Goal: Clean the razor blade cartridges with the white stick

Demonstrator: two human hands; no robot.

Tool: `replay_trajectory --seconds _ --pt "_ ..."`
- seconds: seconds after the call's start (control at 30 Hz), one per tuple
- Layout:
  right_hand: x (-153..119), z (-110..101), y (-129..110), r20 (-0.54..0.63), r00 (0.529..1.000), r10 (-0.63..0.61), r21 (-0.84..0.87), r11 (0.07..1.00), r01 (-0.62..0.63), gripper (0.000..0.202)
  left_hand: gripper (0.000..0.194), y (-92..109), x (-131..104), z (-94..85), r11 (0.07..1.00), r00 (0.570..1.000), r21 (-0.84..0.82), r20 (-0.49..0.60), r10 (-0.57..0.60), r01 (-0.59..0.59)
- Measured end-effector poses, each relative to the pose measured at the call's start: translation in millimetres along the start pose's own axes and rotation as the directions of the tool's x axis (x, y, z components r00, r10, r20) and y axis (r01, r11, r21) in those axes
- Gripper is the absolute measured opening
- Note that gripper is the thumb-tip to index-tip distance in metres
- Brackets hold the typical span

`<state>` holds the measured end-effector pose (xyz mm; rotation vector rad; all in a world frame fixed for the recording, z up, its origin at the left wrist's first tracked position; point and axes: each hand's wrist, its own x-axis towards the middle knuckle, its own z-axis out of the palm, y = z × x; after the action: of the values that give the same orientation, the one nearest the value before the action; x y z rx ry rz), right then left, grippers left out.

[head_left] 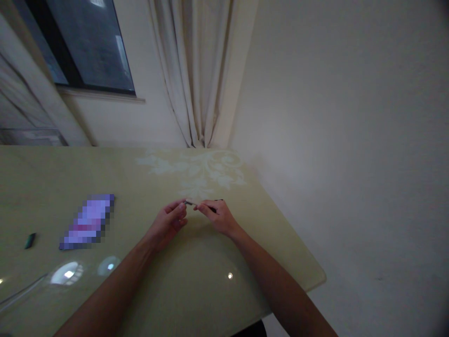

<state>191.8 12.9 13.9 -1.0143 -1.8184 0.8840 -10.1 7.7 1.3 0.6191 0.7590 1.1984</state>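
Note:
Above the table's middle, my left hand [171, 220] and my right hand [218, 216] are close together, fingertips a short gap apart. A small, slim, stick-like thing [190, 203], dark at its left end and paler at its right, spans the gap. My left thumb and fingers pinch its dark end. The right thumb and fingers are closed on its paler end. Bits of something dark [213, 210] show between the right-hand fingers. Too little is visible to tell its kind, or whether these are one thing or two.
On the pale glossy table [182, 290], a blurred-out purple rectangular item [87, 222] lies to the left. Beyond it is a small dark green object [30, 240]. A thin pale strip [24, 292] lies at lower left. Wall and curtain [199, 70] border the table.

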Motion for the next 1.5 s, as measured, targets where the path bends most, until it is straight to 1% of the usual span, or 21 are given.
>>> replay_trajectory --seconds 0.07,0.2,0.4,0.53,0.7,0.87,1.03,1.17,1.33,1.5 --pt "1.0 1.2 0.7 -0.008 1.000 0.000 0.004 1.000 0.000 0.039 0.050 -0.8 -0.3 0.8 1.000 1.000 0.008 0.003 -0.002 0.002" --pt "3.5 0.8 2.8 -0.066 0.997 0.025 -0.003 1.000 -0.025 0.039 0.053 -1.1 0.4 2.3 1.000 1.000 0.003 0.002 0.007 -0.007" --pt "4.2 1.8 5.9 0.004 1.000 -0.012 -0.001 1.000 0.012 0.041 0.054 -1.9 4.1 0.7 0.999 1.000 0.044 0.012 -0.002 0.001" --pt "7.0 3.7 6.5 -0.057 0.998 -0.006 0.004 1.000 0.006 0.040 0.053 -3.5 7.0 -1.2 0.999 1.000 0.025 -0.011 0.020 -0.020" --pt "6.3 3.5 3.8 -0.004 1.000 -0.011 -0.008 1.000 0.011 0.036 0.056 -3.4 7.0 -0.2 0.997 0.999 0.070 -0.038 0.029 -0.026" --pt "5.8 -0.2 4.6 -0.091 0.996 0.010 -0.011 1.000 -0.011 0.040 0.060 -1.1 3.2 2.5 0.997 0.998 0.074 -0.058 0.040 -0.036" --pt "5.5 -2.3 6.6 -0.025 1.000 -0.007 -0.012 1.000 0.007 0.039 0.058 0.5 0.8 3.8 0.997 0.999 0.078 -0.045 0.013 -0.010" --pt "7.3 -1.1 6.7 -0.091 0.996 -0.001 -0.003 1.000 0.001 0.040 0.061 0.5 1.2 3.9 0.997 1.000 0.074 -0.022 0.010 -0.008" --pt "6.5 -1.1 4.8 -0.007 1.000 -0.026 0.003 1.000 0.026 0.038 0.058 -0.7 1.7 2.3 0.996 1.000 0.092 -0.011 0.008 -0.007" --pt "5.9 -2.2 3.5 -0.065 0.998 -0.007 -0.025 1.000 0.005 0.038 0.058 -2.5 2.8 0.7 0.997 1.000 0.075 -0.014 0.017 -0.016"
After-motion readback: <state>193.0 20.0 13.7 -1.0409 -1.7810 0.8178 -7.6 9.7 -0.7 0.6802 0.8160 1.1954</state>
